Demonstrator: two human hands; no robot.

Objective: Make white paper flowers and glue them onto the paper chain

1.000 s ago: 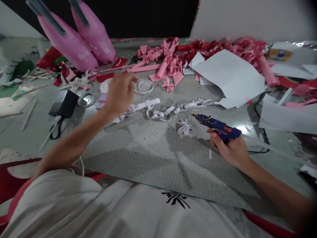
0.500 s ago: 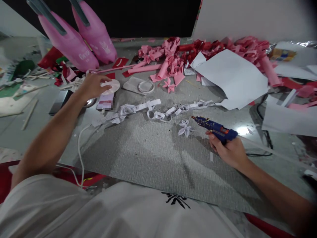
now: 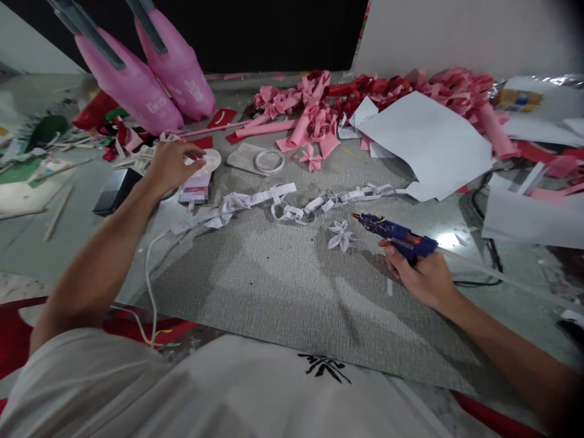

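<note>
My right hand (image 3: 422,271) is wrapped round a dark blue glue gun (image 3: 396,235), its nozzle pointing left and a glue stick trailing from its back. Just below the nozzle lies a folded white paper flower (image 3: 341,235), not touching it. At the left, my left hand (image 3: 171,163) hovers over a round whitish disc (image 3: 210,161) and a phone-like purple and white slab (image 3: 195,190), fingers bent and apart. I see nothing held in it; some fingers are hidden. A chain of white paper loops (image 3: 292,211) runs across the mat between my hands.
Two pink bottles (image 3: 132,97) stand at the back left. Pink and red paper curls (image 3: 314,109) are heaped along the back, with a large white sheet (image 3: 429,143) before them. A coil of white tape (image 3: 269,160) lies mid-table. Cables cross both sides of the grey mat (image 3: 274,292).
My left forearm has shifted slightly right and the left hand a little down, near the disc. My right hand and the glue gun stay in place.
</note>
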